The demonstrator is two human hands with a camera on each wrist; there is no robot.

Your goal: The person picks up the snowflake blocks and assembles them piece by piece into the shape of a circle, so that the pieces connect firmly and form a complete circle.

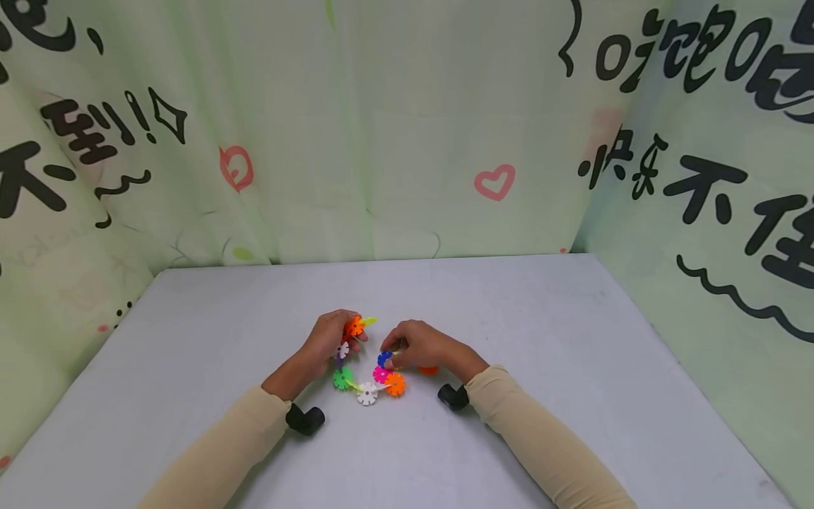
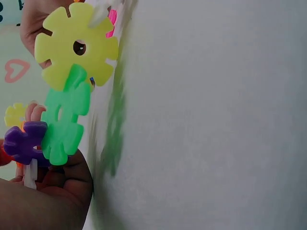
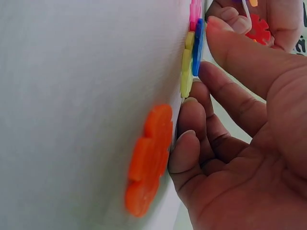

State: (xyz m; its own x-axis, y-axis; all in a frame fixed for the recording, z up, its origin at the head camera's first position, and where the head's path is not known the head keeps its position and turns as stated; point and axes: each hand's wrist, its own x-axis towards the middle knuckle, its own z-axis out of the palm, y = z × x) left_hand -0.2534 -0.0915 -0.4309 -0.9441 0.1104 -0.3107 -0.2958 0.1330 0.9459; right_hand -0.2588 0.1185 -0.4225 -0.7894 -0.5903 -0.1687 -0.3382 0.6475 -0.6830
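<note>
A chain of plastic flowers (image 1: 367,396) curves over the desk (image 1: 388,466) between both hands. The right hand (image 1: 420,345), beside a loose orange flower (image 1: 429,370), pinches the chain's blue flower (image 1: 384,358); farther off, the left hand (image 1: 329,334) grips the chain's far end.

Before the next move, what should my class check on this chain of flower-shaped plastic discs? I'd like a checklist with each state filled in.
1. Left hand holding the chain: ok.
2. Right hand pinching the blue flower-shaped plastic disc: ok.
3. Green flower-shaped plastic disc slotted into the large-looking yellow flower-shaped plastic disc: ok, their edges interlock.
4. Yellow plastic disc beside the blue one fully seated in it: cannot tell, both show edge-on.
5. Orange flower-shaped plastic disc near the right hand joined on: not ok, it lies apart.
</note>
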